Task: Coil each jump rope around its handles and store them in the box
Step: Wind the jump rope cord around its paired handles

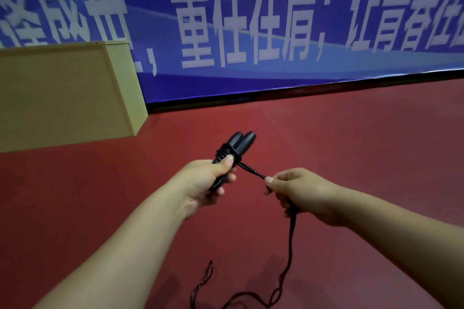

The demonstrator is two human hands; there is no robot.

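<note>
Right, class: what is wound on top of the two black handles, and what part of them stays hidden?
A few turns of black rope circle the handles below their rounded tops. The left hand grips and covers their lower part. The right hand pinches the rope.

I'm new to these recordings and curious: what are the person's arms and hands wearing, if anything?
Nothing shows on them. The left hand and right hand are bare, without gloves, rings or a watch, and both forearms are uncovered to the picture's edge, with no sleeve in view.

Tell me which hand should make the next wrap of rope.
Right. The right hand pinches the rope taut, probably free to circle, while the left hand grips the handles.
</note>
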